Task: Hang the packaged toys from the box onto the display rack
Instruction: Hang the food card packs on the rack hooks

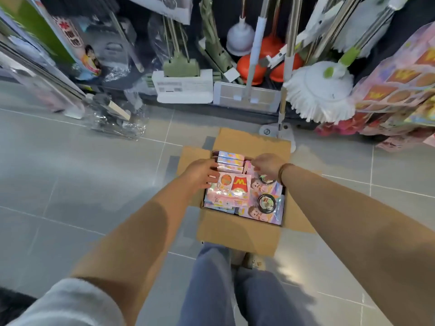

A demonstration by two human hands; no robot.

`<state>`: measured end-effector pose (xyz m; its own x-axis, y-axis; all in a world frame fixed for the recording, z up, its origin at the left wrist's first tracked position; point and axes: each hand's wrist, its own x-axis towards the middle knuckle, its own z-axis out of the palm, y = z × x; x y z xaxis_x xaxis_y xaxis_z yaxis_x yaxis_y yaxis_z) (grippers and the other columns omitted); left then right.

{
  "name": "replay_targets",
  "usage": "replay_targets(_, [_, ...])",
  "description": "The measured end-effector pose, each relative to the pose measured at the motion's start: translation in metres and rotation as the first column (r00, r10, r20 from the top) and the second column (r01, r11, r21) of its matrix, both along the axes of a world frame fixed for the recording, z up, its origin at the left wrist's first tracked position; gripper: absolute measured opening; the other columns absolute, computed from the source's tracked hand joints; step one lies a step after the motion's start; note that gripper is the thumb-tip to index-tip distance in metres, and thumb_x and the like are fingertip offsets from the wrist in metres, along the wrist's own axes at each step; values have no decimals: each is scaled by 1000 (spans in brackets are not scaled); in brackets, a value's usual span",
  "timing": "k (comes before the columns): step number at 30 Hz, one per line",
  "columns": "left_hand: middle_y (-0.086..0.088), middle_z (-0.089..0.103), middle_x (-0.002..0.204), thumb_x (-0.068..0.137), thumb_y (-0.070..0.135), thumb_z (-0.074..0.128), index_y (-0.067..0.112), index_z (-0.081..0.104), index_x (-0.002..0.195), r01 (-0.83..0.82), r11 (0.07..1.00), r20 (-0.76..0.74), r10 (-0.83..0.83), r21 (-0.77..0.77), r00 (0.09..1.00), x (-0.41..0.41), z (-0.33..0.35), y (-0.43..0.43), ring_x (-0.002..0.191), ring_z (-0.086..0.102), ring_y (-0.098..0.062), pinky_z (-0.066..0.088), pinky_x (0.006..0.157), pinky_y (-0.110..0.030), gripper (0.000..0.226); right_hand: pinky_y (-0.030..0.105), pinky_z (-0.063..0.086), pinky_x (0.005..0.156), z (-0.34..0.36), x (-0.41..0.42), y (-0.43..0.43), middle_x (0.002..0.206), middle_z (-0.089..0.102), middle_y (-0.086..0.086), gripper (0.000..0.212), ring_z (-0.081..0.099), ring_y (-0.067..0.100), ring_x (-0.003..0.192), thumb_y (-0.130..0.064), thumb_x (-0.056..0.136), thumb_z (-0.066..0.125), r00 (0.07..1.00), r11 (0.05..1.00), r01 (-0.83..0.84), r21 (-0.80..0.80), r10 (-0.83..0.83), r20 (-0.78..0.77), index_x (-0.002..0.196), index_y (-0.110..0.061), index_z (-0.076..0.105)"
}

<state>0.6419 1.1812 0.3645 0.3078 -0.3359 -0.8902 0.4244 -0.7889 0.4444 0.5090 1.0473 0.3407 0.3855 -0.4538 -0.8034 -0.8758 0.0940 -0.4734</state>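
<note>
An open cardboard box (237,234) stands on the tiled floor in front of my legs, full of pink packaged toys. A flat pack with a red "M" fries print (231,188) lies on top at the left. Beside it on the right lie packs with round dark pans (266,203). Smaller pink boxes (229,161) are stacked at the far side. My left hand (202,172) rests on the left edge of the fries pack, fingers curled over it. My right hand (266,167) reaches down among the packs at the far right; its fingertips are hidden.
Hanging toy packs (400,83) of the same kind fill a display rack at the right. Mops, plungers (249,64) and a white mop head (322,90) stand behind the box. Wrapped goods (113,118) lie on the floor at the left. A metal stand base (275,131) sits by the box.
</note>
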Motion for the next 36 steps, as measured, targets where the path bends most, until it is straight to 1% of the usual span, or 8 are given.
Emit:
replay_targets(6, [-1,63,70,89,23,52,17,57,80,11,999,-56,-9,40,998,-1,-159,10,67,57,-18,41,64,-26,13,25,47,74,-154,2,8,130,58,19,35,55,33,120,-21,96,50,972,977,-214,-13,211,-108,124,-2,59])
replay_targets(10, [-3,57,77,91,24,52,18,57,76,127,991,-32,-126,47,992,-4,-260,2,69,53,-18,40,61,-26,18,35,45,96,-246,7,3,129,59,17,37,55,31,116,-27,97,50,936,936,-341,-81,330,-125,122,-2,62])
replay_targets(13, [-4,56,79,94,23,50,12,56,91,153,987,37,-154,43,987,-6,-340,-5,64,53,-16,42,59,-24,13,32,43,77,-315,15,-1,95,62,16,35,55,27,91,-35,90,61,923,913,-375,-159,352,-152,104,-3,65])
replay_targets(16, [-5,58,75,93,21,51,12,56,95,90,996,61,-90,14,994,-7,-395,-11,59,50,-15,40,52,-22,11,33,43,75,-367,22,-7,108,61,11,56,58,31,103,-50,79,69,888,847,-452,-279,397,-234,115,-9,54])
replay_targets(25, [-7,62,81,93,27,52,9,55,112,43,999,100,-42,-1,994,-9,-416,-7,62,55,-16,39,57,-24,26,36,50,90,-400,24,1,118,60,6,79,59,29,107,-52,70,76,888,869,-449,-210,407,-213,132,-13,45])
replay_targets(30, [-12,68,95,89,25,46,11,59,102,45,999,165,-42,-17,985,-13,-414,-1,60,52,-18,28,50,-22,24,29,46,71,-401,25,12,73,53,1,58,56,23,80,-65,75,63,646,671,-735,-99,648,-404,94,-11,54])
replay_targets(34, [-7,59,80,94,16,47,13,56,98,-47,989,253,82,-140,964,-18,-400,8,45,48,-10,31,39,-18,10,29,44,69,-389,21,10,83,55,4,54,53,19,71,-65,82,53,567,616,-788,25,741,-360,84,-12,60])
replay_targets(36, [-4,58,84,92,16,50,19,58,100,-28,983,360,93,-181,928,-16,-390,14,49,45,-12,36,37,-16,11,30,44,70,-374,17,4,93,55,2,46,52,18,77,-58,85,56,651,677,-736,19,716,-251,98,-13,55])
